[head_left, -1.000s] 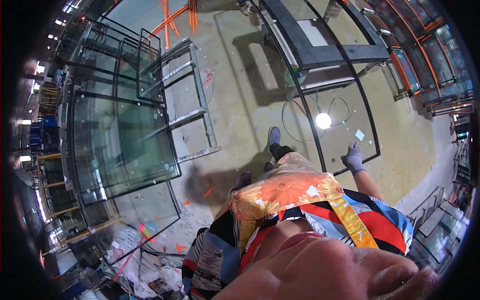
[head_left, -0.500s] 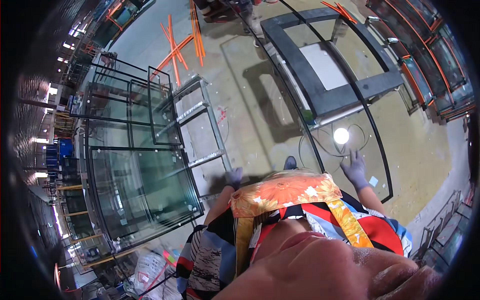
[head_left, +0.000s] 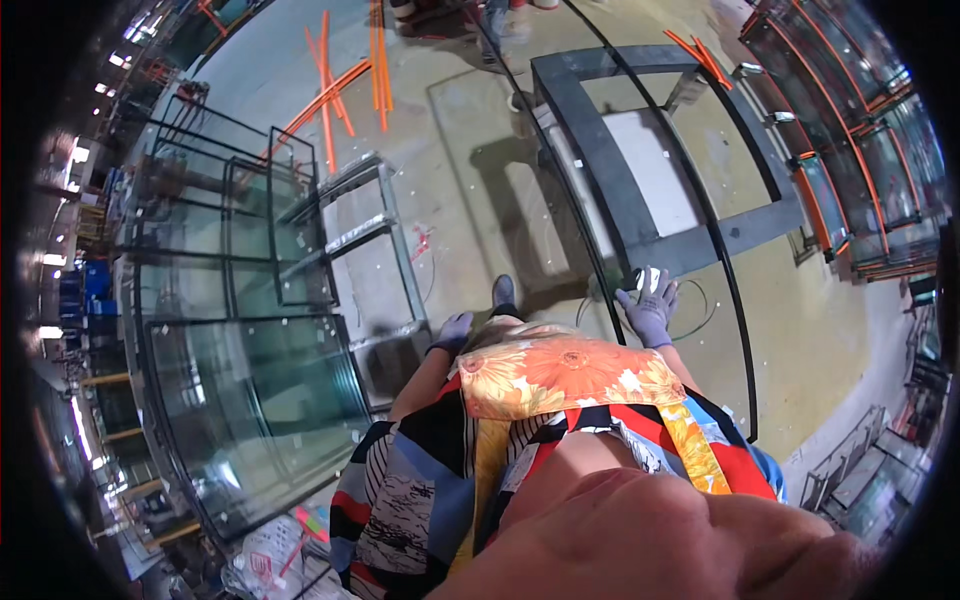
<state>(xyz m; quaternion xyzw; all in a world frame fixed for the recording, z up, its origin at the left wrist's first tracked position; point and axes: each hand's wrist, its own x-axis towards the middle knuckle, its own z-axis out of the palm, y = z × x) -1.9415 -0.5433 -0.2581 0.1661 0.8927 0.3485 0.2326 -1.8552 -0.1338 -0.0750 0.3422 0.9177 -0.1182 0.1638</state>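
Observation:
My right hand [head_left: 650,308], in a grey-purple glove, has its fingers spread over a long glass pane with black edge strips [head_left: 738,325]. No object shows in its grip; whether the palm touches the pane cannot be made out. My left hand [head_left: 452,330], gloved alike, hangs low at my other side with fingers stretched and nothing visible in it. It is nearest a metal rack [head_left: 362,235] bearing panels. Beneath the pane stands a table with a dark grey frame top [head_left: 715,240].
Black-edged glass units [head_left: 255,385] stand stacked at the left. Orange strips [head_left: 325,95] lie on the floor at the far left, others [head_left: 700,58] on the table's far corner. Glass racks [head_left: 850,130] line the right. Another person's legs [head_left: 492,30] show at the far side.
My right hand has moved left across the pane, and the bright round glare there is gone. The left hand has shifted slightly left and up. My foot has stepped forward and left.

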